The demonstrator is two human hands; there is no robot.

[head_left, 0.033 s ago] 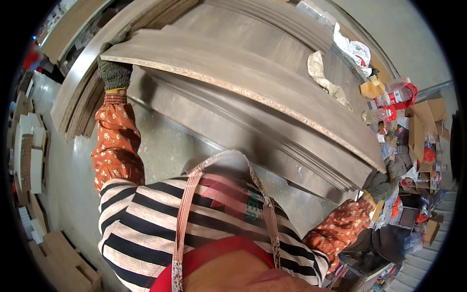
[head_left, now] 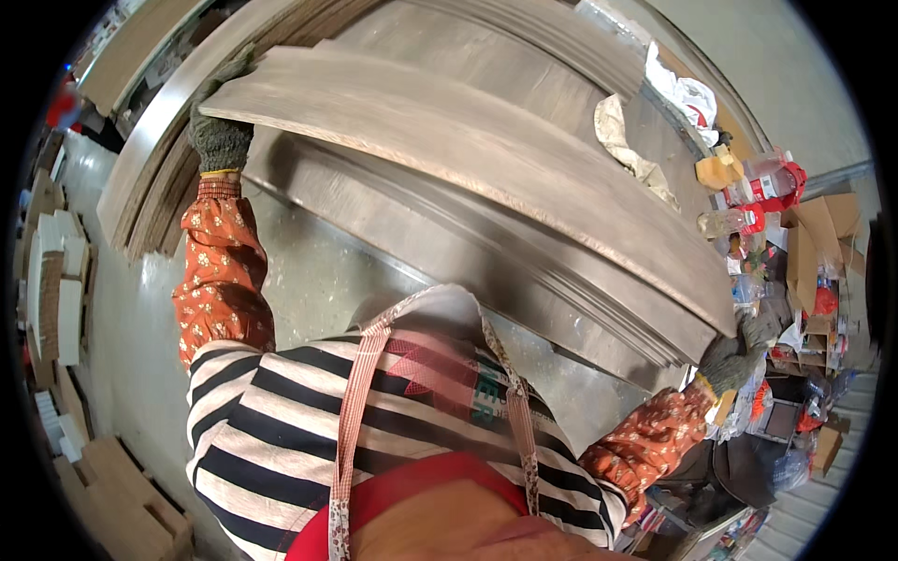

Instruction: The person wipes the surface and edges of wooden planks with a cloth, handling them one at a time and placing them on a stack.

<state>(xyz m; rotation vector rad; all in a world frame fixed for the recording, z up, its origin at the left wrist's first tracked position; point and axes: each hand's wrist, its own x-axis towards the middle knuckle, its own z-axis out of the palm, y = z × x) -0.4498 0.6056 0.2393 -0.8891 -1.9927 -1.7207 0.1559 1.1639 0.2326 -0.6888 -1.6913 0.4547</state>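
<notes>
A long grey-brown wood-grain board spans the view in front of me, raised at its near edge above a stack of similar boards. My left hand, in a dark knitted glove, is closed round the board's left end. At the right end, my right hand, gloved likewise, grips the corner; its fingertips are partly hidden. Part of the near edge is blurred. A crumpled cream cloth lies on the boards beyond, towards the right.
Further curved-looking stacked panels stand at the far left. Along the right are plastic bottles, a yellow sponge-like block, a white bag and an open cardboard box. White boards are piled on the left floor.
The held board has tilted slightly, and its near edge shows less of the raw chipboard. Its right end has shifted a little left. Both hands keep their hold.
</notes>
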